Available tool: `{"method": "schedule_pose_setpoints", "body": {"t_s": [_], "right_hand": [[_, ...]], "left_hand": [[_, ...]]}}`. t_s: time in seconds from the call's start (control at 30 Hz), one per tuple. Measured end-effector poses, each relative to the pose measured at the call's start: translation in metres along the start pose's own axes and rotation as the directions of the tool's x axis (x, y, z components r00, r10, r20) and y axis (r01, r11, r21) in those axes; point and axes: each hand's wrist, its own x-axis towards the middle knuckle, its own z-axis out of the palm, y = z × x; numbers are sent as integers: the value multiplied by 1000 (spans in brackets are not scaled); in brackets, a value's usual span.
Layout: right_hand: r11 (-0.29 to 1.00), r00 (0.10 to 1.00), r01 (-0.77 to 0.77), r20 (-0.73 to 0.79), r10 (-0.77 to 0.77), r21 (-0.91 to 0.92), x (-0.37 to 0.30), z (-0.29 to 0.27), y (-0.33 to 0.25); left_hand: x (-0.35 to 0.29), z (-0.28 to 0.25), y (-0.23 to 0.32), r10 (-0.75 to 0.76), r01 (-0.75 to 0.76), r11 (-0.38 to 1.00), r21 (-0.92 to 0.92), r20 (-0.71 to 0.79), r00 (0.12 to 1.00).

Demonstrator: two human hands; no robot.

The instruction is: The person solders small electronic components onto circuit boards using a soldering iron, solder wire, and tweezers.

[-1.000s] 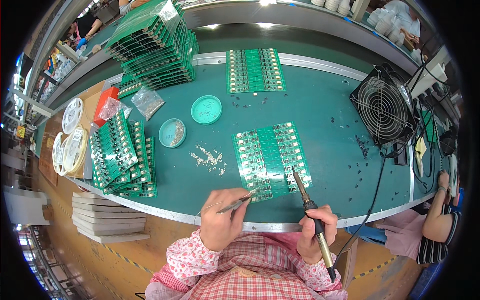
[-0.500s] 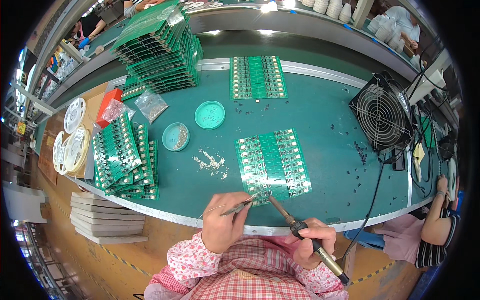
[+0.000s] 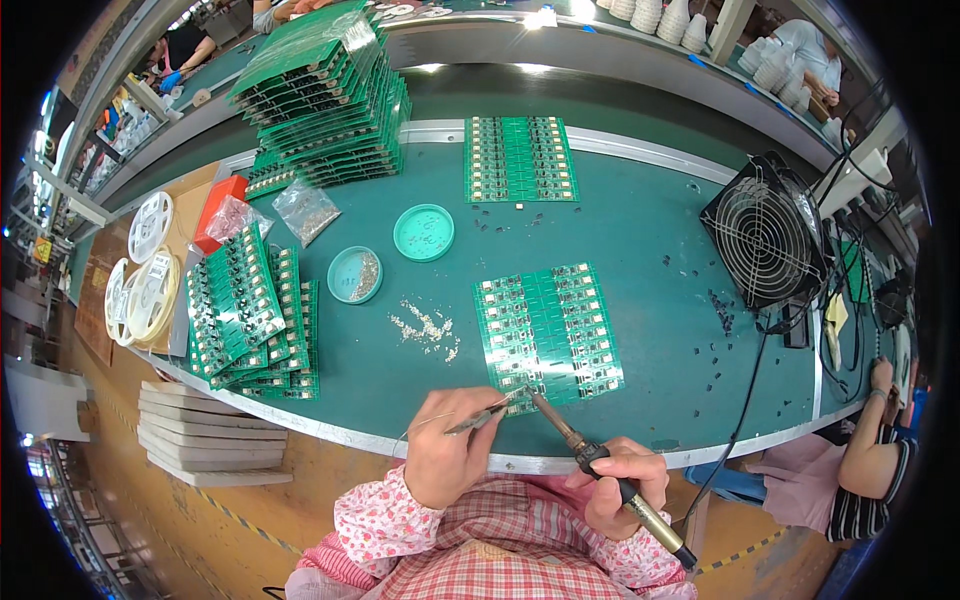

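Note:
My left hand is closed around metal tweezers, their tips at the near edge of a green circuit board panel. A thin wire also sticks out from this hand. In my right hand a soldering iron is gripped like a pen. Its tip meets the panel's near-left part, close to the tweezer tips; whether they touch the same component is too small to tell. Rows of small components line both sides of the panel. Left of it lie scattered pale components.
A second panel lies farther back. Stacked boards stand at back left and left. Two small round dishes hold parts. A fan and the iron's cord are on the right, near a co-worker's arm.
The soldering iron's tip has shifted slightly left, closer to the tweezer tips. My left hand keeps nearly the same place, and the whole view has moved a little.

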Motion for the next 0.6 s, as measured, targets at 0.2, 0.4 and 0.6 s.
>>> {"method": "schedule_pose_setpoints", "body": {"t_s": [0.2,0.4,0.6], "right_hand": [[1000,1000,-1,-1,1,-27,-4,-4,-5],[995,995,-79,-66,75,-58,-4,-1,-7],[977,984,-180,-32,178,-113,-7,1,3]], "left_hand": [[0,3,2,14,-14,1000,-27,10,1000],[2,3,3,15,-14,999,-38,16,1000],[-1,2,1,12,-11,999,-38,10,1000]]}}
